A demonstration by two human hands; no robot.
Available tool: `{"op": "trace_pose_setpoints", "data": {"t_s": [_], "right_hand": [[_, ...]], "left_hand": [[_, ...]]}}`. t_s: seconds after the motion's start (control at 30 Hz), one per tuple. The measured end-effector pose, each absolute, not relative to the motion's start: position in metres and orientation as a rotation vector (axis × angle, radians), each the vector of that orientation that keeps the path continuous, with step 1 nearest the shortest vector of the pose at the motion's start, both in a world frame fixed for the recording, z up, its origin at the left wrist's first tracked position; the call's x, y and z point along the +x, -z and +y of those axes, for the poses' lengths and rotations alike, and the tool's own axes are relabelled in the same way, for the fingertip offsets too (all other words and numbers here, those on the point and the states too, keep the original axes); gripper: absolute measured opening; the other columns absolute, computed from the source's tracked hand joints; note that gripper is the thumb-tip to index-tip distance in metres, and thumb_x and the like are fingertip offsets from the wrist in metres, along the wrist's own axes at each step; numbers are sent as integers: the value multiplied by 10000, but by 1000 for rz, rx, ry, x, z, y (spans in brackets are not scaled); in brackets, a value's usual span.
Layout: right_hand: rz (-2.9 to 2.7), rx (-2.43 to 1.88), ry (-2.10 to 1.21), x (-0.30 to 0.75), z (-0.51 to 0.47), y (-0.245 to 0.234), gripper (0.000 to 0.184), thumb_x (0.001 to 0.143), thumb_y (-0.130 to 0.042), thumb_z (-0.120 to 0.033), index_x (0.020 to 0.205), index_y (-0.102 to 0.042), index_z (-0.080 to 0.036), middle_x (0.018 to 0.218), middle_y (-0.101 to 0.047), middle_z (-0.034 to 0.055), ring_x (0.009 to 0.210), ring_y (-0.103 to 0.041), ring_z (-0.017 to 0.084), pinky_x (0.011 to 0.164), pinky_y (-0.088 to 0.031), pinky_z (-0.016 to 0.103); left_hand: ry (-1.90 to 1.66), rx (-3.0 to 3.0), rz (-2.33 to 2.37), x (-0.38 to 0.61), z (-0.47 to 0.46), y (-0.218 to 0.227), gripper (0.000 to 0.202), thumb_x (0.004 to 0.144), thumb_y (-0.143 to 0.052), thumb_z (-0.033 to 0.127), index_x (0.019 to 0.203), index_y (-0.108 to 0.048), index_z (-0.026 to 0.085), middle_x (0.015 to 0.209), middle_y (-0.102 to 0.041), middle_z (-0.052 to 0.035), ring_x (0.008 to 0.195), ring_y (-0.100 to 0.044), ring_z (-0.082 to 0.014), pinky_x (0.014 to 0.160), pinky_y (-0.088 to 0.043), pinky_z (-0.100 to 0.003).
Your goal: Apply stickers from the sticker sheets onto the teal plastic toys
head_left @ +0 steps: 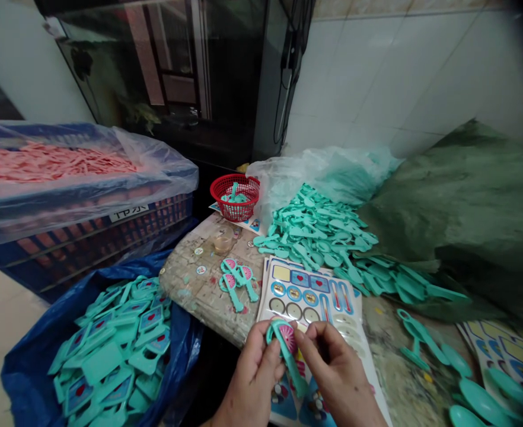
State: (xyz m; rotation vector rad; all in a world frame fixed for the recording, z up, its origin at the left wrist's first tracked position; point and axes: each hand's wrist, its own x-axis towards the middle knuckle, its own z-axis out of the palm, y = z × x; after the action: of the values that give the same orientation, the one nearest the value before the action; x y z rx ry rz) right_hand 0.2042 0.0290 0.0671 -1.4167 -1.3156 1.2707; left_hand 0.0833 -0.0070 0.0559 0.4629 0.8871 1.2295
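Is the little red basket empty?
No, not empty. A few teal plastic pieces poke up inside the red basket.

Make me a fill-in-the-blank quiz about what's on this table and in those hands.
1. The left hand and right hand hold a teal part whose round sticker is ____.
2. The basket at the back of the table is ____.
3. The bag of teal pieces on the left is ____.

Missing words: pink; red; blue.
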Motion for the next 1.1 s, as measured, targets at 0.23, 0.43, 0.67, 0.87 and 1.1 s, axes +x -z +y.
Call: {"op": "trace_pose_setpoints", "data": {"t_s": [0.23, 0.43, 0.67, 0.87, 1.1], "right_hand": [[-1368, -1434, -1236, 203, 29, -63, 357, 745, -597, -528, 668, -439, -218, 563, -362, -72, 514, -316, 91, 448, -296, 194], [-1343, -1390, -1244, 202, 28, -59, 330, 751, -611, -494, 681, -447, -215, 580, -408, -67, 531, -354, 90, 472, -316, 190], [-1312, -1380, -1299, 201, 28, -59, 326, 746, -621, -488, 697, -451, -215, 573, -406, -73, 524, -344, 86, 465, -307, 187], [-1305, -1378, -1301, 200, 27, -59, 337, 755, -608, -501, 696, -444, -213, 581, -391, -72, 533, -336, 90, 472, -298, 196], [-1296, -1369, -1304, 200, 27, -58, 341, 747, -620, -499, 693, -450, -209, 592, -407, -66, 551, -363, 94, 496, -322, 197]], "left_hand": [[-1217, 544, 963, 83, -7, -53, 493, 791, -571, 508, 1190, -477, 234, 1049, -641, -73, 761, -613, -149, 606, -427, -229], [-1233, 516, 948, 83, -9, -57, 447, 786, -586, 486, 1145, -495, 236, 1152, -604, -88, 1002, -588, -225, 765, -461, -287], [-1256, 512, 942, 82, -8, -58, 407, 789, -592, 461, 1112, -516, 225, 1193, -587, -97, 1035, -581, -239, 873, -449, -348], [-1260, 519, 941, 82, -9, -59, 369, 814, -570, 437, 1109, -516, 223, 1183, -593, -93, 1040, -578, -236, 885, -449, -353], [-1268, 530, 943, 83, -10, -56, 367, 823, -565, 426, 1123, -512, 221, 1204, -582, -93, 1074, -563, -235, 927, -433, -373]]}}
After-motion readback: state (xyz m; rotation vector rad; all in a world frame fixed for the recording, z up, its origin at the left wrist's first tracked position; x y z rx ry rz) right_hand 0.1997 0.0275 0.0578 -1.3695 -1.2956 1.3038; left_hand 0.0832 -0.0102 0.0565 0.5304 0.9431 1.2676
